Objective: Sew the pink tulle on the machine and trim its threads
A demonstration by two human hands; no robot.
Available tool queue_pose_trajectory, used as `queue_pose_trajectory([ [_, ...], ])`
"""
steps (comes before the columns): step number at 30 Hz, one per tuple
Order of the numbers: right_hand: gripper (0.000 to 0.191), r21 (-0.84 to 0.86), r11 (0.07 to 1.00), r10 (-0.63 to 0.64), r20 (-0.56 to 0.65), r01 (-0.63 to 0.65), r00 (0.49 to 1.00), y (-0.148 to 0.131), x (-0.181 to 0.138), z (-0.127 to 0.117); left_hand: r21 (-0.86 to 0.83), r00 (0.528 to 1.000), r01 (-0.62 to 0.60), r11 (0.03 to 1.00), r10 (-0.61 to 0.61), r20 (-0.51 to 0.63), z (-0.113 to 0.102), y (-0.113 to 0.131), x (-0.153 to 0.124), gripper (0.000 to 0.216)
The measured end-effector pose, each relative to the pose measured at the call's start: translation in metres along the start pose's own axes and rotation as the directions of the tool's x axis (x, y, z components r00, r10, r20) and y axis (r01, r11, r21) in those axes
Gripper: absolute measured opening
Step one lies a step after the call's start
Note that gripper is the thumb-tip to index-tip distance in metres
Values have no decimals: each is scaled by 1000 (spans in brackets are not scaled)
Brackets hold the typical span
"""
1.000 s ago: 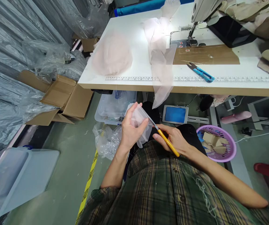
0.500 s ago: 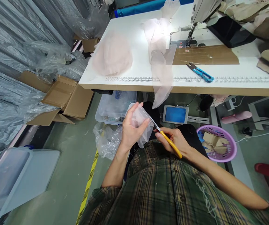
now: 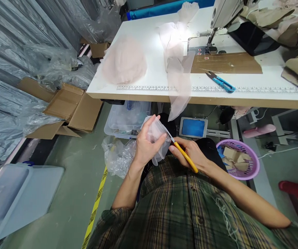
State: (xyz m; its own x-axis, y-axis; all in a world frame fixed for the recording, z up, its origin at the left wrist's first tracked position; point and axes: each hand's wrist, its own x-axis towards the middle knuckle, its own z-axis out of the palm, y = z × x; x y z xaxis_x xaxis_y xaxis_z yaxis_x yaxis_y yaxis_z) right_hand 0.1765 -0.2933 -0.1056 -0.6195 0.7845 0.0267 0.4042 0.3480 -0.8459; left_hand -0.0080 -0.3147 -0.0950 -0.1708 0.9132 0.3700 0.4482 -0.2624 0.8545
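My left hand [image 3: 147,143] grips a folded piece of sheer pale fabric [image 3: 159,149] above my lap, thumb in front and fingers behind. A slim tool with a yellow handle [image 3: 186,157] and a long thin metal end is closed in my right hand [image 3: 190,152]. Its metal end lies along the right edge of the fabric; whether it has one blade or two I cannot make out. More sheer fabric [image 3: 179,83] hangs over the table's front edge, and a rounded pile of pale pink sheer fabric [image 3: 125,62] lies on the left of the table.
Blue thread snips [image 3: 223,83] lie on the white table [image 3: 152,74], near the sewing machine [image 3: 216,20]. Below right stands a purple basket [image 3: 255,162] with fabric scraps. An open cardboard box [image 3: 82,110], a plastic bag [image 3: 119,157] and a clear bin [image 3: 125,119] are at left.
The yellow-handled tool and my right hand have shifted slightly left and toward the fabric. My left hand keeps its hold. The whole view has moved a little.
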Motion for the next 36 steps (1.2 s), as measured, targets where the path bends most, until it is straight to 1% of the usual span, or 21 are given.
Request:
queue_pose_trajectory([
  [5,37,83,997,13,-20,-11,1000,0,-2,2,-8,1000,-11,1000,11,-2,1,0,0,68],
  [13,46,143,985,102,-71,-91,992,-4,-6,9,-24,1000,6,1000,-6,9,1,0,-2,68],
  [17,49,147,984,115,-82,-102,990,-5,-8,12,-64,1000,18,998,-17,4,1,5,-3,65],
  [22,44,131,986,111,-75,-100,991,-2,-8,14,-191,991,117,975,-128,-46,4,6,-2,52],
  [25,43,144,979,153,-41,-146,987,3,-8,13,-247,982,163,955,-181,-52,6,2,-1,53],
  [26,44,146,976,171,-51,-162,984,6,-9,11,-261,980,175,949,-194,-49,6,0,-1,54],
  [29,47,95,978,200,-166,-187,966,13,-11,3,-304,970,224,926,-242,-23,5,-4,0,54],
  [30,46,69,979,199,-187,-189,962,15,-12,-1,-320,966,243,916,-259,-8,5,-4,0,54],
  [31,44,46,980,200,-185,-194,962,16,-12,-5,-338,962,260,905,-274,6,4,-5,0,54],
  [33,37,21,976,216,-127,-216,968,17,-12,-12,-372,956,280,885,-293,22,4,-5,0,53],
  [36,38,17,971,237,-18,-237,971,15,-9,-13,-407,953,284,868,-302,22,5,-4,0,54],
])
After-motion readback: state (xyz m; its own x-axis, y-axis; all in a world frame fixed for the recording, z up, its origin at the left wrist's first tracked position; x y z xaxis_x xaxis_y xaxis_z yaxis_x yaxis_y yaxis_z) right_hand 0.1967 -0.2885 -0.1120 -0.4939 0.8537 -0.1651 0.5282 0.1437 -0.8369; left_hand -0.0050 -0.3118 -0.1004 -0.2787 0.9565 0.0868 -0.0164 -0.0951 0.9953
